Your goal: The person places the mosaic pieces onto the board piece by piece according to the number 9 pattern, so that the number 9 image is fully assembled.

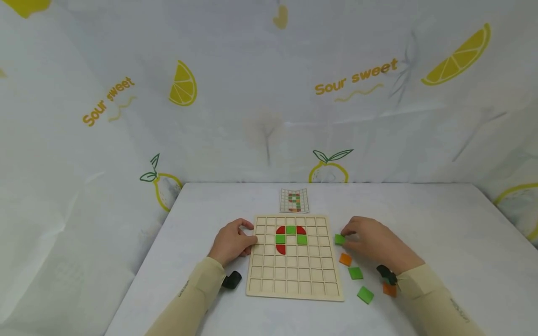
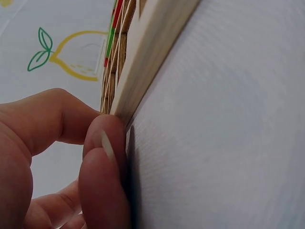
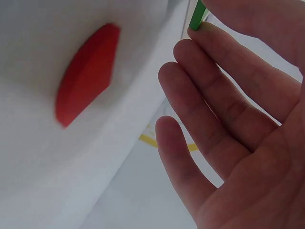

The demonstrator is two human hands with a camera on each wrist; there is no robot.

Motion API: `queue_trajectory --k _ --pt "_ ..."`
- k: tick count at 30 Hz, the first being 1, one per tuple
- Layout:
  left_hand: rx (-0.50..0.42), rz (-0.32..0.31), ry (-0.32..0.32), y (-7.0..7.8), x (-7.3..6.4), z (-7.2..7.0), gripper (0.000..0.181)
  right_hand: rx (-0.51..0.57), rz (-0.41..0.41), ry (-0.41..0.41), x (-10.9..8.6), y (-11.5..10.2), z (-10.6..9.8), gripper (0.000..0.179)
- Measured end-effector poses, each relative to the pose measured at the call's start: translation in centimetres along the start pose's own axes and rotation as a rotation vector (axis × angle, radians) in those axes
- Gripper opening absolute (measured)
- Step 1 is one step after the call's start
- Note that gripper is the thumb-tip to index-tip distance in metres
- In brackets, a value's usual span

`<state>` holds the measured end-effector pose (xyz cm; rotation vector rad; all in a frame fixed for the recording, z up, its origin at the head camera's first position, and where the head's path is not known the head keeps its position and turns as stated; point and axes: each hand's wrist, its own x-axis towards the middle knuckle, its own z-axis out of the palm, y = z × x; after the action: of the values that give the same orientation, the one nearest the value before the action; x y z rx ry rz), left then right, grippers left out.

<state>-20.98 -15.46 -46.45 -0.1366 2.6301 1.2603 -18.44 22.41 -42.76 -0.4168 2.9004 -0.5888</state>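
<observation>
A wooden grid board (image 1: 294,275) lies flat on the table. Its upper cells hold green square tiles (image 1: 291,230) and red quarter-round tiles (image 1: 280,249). At the board's left edge, my left hand (image 1: 232,241) grips the rim; the thumb and bent fingers meet the wooden edge (image 2: 143,62) in the left wrist view. To the right of the board, my right hand (image 1: 370,240) pinches a green square tile (image 1: 339,240) between thumb and index finger. That tile (image 3: 197,16) shows at the top of the right wrist view, the other fingers extended below it.
Behind the board lies a pattern card (image 1: 294,200). Loose orange (image 1: 345,259) and green tiles (image 1: 365,295) lie right of the board, one orange tile (image 1: 389,290) beside the right wrist. A red quarter-round tile (image 3: 90,76) rests on the table below the right hand.
</observation>
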Motion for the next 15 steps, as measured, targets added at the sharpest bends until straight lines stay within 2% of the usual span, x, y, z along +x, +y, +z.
queue_trajectory --k 7,15 --pt "-0.011 0.008 0.005 0.1 -0.1 0.0 0.032 -0.016 -0.013 -0.023 1.2 -2.5 0.5 0.020" --pt "-0.019 0.013 0.006 0.0 -0.3 -0.1 0.032 -0.033 -0.128 -0.011 2.4 -5.5 1.5 0.016"
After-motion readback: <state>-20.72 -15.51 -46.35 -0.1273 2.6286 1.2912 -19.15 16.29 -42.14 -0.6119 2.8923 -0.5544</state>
